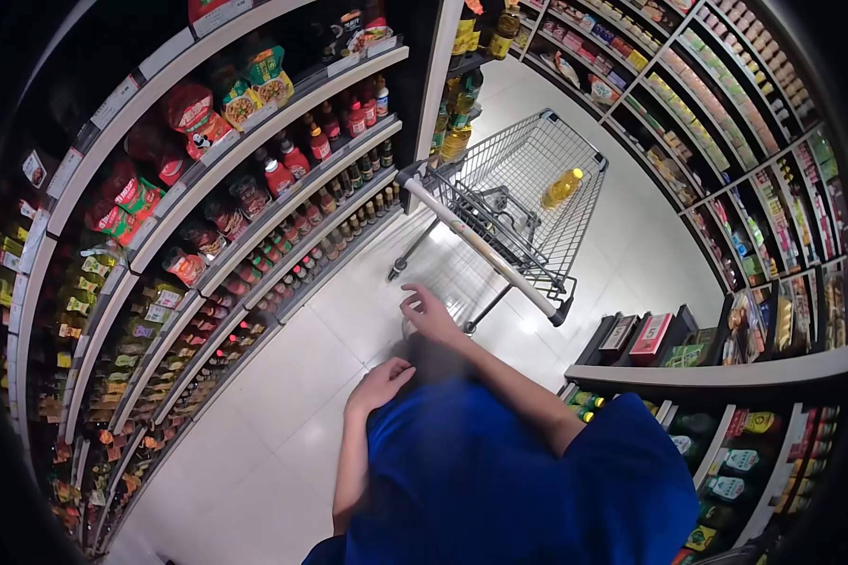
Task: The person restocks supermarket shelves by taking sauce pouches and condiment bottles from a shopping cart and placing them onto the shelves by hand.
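My left hand (379,387) hangs in front of my body, its fingers loosely bent and with nothing visible in it. A little farther forward, my right hand (428,314) is held in the air with its fingers slightly apart and nothing in them. Ahead of both hands stands a wire shopping cart (499,160), and its push handle (485,247) is apart from my fingers. A bottle of yellow oil (562,188) lies in the cart's basket.
Shelves at the left hold red-capped sauce bottles (278,176) and seasoning packets (190,108). Large oil bottles (462,99) stand on the shelf end beyond. To the right are packed shelves (707,104) and a low shelf ledge (725,369). Pale floor tiles (301,395) lie between.
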A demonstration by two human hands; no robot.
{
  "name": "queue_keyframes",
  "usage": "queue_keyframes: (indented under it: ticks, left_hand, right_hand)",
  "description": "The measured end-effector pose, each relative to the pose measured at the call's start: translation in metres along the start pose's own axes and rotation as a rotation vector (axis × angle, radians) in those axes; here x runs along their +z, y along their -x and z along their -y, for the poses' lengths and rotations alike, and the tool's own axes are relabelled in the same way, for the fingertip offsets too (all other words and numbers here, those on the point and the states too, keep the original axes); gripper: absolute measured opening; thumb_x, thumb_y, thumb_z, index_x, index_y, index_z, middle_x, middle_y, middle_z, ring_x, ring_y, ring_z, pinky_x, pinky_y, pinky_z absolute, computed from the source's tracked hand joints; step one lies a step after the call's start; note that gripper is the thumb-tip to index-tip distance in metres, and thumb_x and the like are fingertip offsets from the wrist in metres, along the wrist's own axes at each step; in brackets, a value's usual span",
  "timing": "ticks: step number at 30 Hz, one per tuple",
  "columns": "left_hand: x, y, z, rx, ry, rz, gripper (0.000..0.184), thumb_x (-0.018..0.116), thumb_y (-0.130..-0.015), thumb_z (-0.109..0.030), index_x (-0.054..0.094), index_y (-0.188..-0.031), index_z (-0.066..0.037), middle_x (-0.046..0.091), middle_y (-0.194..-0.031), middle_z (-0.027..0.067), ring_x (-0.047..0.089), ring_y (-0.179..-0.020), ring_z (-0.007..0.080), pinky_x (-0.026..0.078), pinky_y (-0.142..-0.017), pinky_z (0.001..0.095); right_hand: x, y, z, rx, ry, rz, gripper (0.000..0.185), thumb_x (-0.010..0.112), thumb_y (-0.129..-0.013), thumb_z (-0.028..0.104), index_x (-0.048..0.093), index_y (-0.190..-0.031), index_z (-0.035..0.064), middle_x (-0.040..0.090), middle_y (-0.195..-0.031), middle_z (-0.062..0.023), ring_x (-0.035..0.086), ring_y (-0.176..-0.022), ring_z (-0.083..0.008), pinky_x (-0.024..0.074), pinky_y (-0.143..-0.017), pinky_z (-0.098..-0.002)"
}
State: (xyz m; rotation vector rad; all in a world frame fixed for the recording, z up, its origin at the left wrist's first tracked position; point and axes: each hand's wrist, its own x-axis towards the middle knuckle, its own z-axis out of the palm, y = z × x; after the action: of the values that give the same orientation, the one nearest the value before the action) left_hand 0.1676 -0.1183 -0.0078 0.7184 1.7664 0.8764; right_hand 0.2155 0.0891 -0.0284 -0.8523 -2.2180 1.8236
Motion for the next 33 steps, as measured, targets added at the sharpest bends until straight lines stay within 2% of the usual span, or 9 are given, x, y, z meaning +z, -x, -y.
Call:
queue_keyframes:
  ticks: [7, 13, 16, 19, 22, 23, 26, 28, 33]
  left_hand:
    - [0.025, -0.009, -0.024, 0.037, 0.059, 0.0, 0.04, 0.064, -0.098, -0.036, 0.065, -0.121, -0.003, 0.072, -0.109, 0.0156, 0.069, -0.097, 0.0232, 0.053, -0.089, 0.035]
    - [0.045, -0.057, -0.065, 0.136, 0.121, -0.262, 0.039, 0.064, -0.099, -0.033, 0.062, -0.127, -0.005, 0.067, -0.11, 0.009, 0.064, -0.097, 0.0179, 0.052, -0.088, 0.0318]
    - [0.068, -0.104, -0.098, 0.164, 0.182, -0.422, 0.045, 0.065, -0.099, -0.031, 0.056, -0.135, -0.006, 0.062, -0.122, 0.0102, 0.062, -0.105, 0.0191, 0.051, -0.09, 0.0327]
    - [0.098, -0.154, -0.144, 0.175, 0.219, -0.597, 0.054, 0.063, -0.1, -0.032, 0.046, -0.144, -0.007, 0.05, -0.14, 0.0164, 0.057, -0.117, 0.0246, 0.047, -0.097, 0.0373]
    - [0.131, -0.205, -0.185, 0.259, 0.096, -0.777, 0.059, 0.063, -0.099, -0.03, 0.04, -0.148, -0.005, 0.045, -0.144, 0.0187, 0.052, -0.124, 0.03, 0.042, -0.104, 0.0429]
    - [0.14, -0.226, -0.186, 0.376, -0.046, -0.837, 0.063, 0.065, -0.096, -0.029, 0.04, -0.147, -0.001, 0.045, -0.143, 0.0218, 0.041, -0.133, 0.0376, 0.035, -0.111, 0.051]
    - [0.173, -0.243, -0.208, 0.194, -0.498, -0.813, 0.061, 0.066, -0.092, -0.027, 0.046, -0.142, 0.0, 0.045, -0.142, 0.0234, 0.026, -0.143, 0.0431, 0.028, -0.115, 0.0573]
    - [0.19, -0.253, -0.201, 0.121, -0.641, -0.703, 0.054, 0.067, -0.09, -0.026, 0.053, -0.135, -0.001, 0.046, -0.14, 0.0223, 0.013, -0.145, 0.0517, 0.033, -0.113, 0.0586]
    - [0.205, -0.249, -0.198, 0.143, -0.67, -0.781, 0.031, 0.067, -0.087, -0.021, 0.069, -0.112, -0.002, 0.05, -0.135, 0.0186, 0.008, -0.14, 0.065, 0.041, -0.106, 0.0629]
  right_hand:
    - [-0.056, 0.011, -0.015, -0.073, -0.008, -0.063, 0.033, 0.065, -0.092, 0.017, 0.062, -0.122, 0.0033, 0.068, -0.095, -0.0093, 0.066, -0.074, -0.0154, 0.0541, -0.069, -0.0305]
    - [-0.13, 0.017, -0.001, -0.093, -0.102, -0.051, 0.026, 0.064, -0.096, 0.019, 0.066, -0.115, 0.0016, 0.069, -0.095, -0.0074, 0.066, -0.08, -0.0137, 0.0538, -0.074, -0.0291]
    - [-0.181, 0.024, -0.004, -0.086, -0.197, -0.082, 0.025, 0.064, -0.097, 0.02, 0.066, -0.115, 0.002, 0.069, -0.096, -0.0067, 0.066, -0.082, -0.0132, 0.0534, -0.075, -0.0285]
    - [-0.243, 0.032, -0.024, -0.043, -0.224, -0.092, 0.025, 0.063, -0.099, 0.02, 0.067, -0.117, 0.0026, 0.07, -0.097, -0.0063, 0.066, -0.085, -0.0128, 0.0527, -0.076, -0.0273]
    - [-0.303, 0.036, -0.055, -0.033, -0.245, -0.095, 0.026, 0.062, -0.099, 0.019, 0.066, -0.117, -0.0003, 0.072, -0.098, -0.0076, 0.067, -0.088, -0.0136, 0.0531, -0.077, -0.0273]
    - [-0.322, 0.04, -0.062, -0.006, -0.247, -0.081, 0.026, 0.062, -0.099, 0.019, 0.066, -0.116, -0.0008, 0.072, -0.099, -0.008, 0.067, -0.089, -0.0136, 0.0534, -0.077, -0.0277]
    - [-0.377, 0.038, -0.087, 0.064, -0.249, -0.01, 0.026, 0.062, -0.099, 0.02, 0.067, -0.114, -0.0011, 0.073, -0.1, -0.0089, 0.068, -0.09, -0.0135, 0.0539, -0.077, -0.0283]
    - [-0.407, 0.034, -0.097, 0.032, -0.224, 0.006, 0.025, 0.062, -0.1, 0.019, 0.067, -0.115, -0.0007, 0.07, -0.092, -0.0039, 0.064, -0.082, -0.0103, 0.052, -0.076, -0.0252]
    - [-0.448, 0.007, -0.11, 0.007, -0.088, 0.052, 0.024, 0.063, -0.099, 0.019, 0.067, -0.113, -0.0011, 0.07, -0.093, -0.0053, 0.064, -0.082, -0.0112, 0.0522, -0.076, -0.026]
